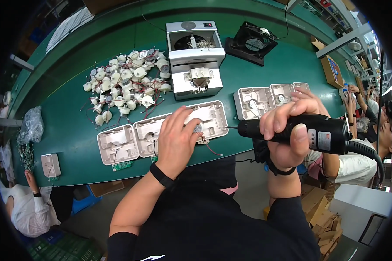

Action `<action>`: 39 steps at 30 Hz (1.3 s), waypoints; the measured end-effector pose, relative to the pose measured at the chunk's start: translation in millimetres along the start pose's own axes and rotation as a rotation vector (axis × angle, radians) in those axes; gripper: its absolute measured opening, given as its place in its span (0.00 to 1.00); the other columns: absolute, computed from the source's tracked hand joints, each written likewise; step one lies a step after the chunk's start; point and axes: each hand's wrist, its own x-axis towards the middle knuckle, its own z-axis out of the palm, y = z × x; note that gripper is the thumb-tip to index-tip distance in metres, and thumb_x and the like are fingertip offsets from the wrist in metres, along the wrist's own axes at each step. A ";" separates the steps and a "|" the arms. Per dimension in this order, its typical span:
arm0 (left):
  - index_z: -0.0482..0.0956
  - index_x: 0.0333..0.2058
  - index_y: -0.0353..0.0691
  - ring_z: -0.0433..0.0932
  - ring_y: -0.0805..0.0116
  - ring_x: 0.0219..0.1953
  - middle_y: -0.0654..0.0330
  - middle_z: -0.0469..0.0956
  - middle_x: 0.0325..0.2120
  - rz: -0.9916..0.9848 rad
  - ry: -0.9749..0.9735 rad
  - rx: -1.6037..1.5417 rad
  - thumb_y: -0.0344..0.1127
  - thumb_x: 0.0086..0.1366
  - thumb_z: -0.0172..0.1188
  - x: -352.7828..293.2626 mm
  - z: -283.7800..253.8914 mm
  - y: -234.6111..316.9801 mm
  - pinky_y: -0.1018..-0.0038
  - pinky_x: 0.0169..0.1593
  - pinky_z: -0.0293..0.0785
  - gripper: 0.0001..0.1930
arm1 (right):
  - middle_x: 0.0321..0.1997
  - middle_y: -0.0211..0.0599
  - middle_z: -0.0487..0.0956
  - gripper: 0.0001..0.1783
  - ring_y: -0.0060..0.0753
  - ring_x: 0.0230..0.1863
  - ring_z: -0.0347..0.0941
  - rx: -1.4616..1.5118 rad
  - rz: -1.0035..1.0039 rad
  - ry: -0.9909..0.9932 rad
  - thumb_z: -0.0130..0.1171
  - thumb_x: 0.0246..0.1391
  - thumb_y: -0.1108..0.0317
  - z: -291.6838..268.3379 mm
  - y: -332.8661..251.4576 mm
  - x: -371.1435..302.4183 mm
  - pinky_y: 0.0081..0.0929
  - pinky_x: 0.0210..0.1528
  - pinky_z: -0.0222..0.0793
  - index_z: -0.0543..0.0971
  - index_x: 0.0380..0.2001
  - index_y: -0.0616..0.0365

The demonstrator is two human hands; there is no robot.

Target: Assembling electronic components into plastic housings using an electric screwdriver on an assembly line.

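My right hand [292, 126] is wrapped around a black electric screwdriver [272, 129], held nearly level. Its thin bit points left, with the tip at the right end of a white plastic housing [213, 114]. Over the left part of that housing lies my left hand [177, 137], its fingers curved onto it. The thumb rests by a small round motor [197, 128] inside, and red and dark wires trail from the near edge. Left of this hand, another two white housings [150, 132] [117, 144] sit side by side, partly with green circuit boards [122, 165] at their near edges.
A silver screw feeder [195, 58] stands beyond my hands, beside a heap of small white motors [126, 82]. Farther right are a black fan [252, 42] and several white housings [253, 103]. A cable [366, 150] hangs from the screwdriver. Co-workers sit at both sides.
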 end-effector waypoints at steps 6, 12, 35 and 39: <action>0.80 0.38 0.42 0.71 0.56 0.56 0.58 0.80 0.39 -0.034 0.008 0.097 0.34 0.49 0.71 -0.3 6.9 -1.4 0.61 0.57 0.65 0.16 | 0.27 0.36 0.71 0.18 0.28 0.20 0.67 0.073 0.048 -0.024 0.59 0.58 0.59 11.4 11.7 -5.0 0.29 0.26 0.69 0.65 0.43 0.56; 0.78 0.40 0.42 0.72 0.56 0.55 0.59 0.80 0.36 -0.049 0.031 0.105 0.35 0.49 0.71 2.3 5.2 -3.3 0.60 0.58 0.64 0.18 | 0.27 0.37 0.71 0.17 0.28 0.21 0.67 0.104 0.072 -0.017 0.59 0.57 0.63 26.7 37.7 -4.1 0.29 0.29 0.69 0.64 0.42 0.56; 0.80 0.34 0.48 0.72 0.61 0.53 0.66 0.75 0.32 -0.051 0.119 0.055 0.32 0.46 0.72 -1.5 13.7 -14.0 0.58 0.59 0.65 0.14 | 0.25 0.39 0.72 0.16 0.26 0.22 0.67 -0.118 0.117 -0.147 0.59 0.56 0.72 58.4 70.8 -2.1 0.27 0.29 0.69 0.62 0.40 0.58; 0.80 0.34 0.48 0.71 0.61 0.54 0.66 0.75 0.32 -0.066 0.119 0.050 0.33 0.47 0.71 -2.5 16.3 -15.1 0.58 0.59 0.64 0.14 | 0.26 0.39 0.72 0.16 0.26 0.22 0.67 -0.079 0.173 -0.134 0.58 0.55 0.74 60.9 74.0 -2.1 0.27 0.28 0.70 0.62 0.40 0.59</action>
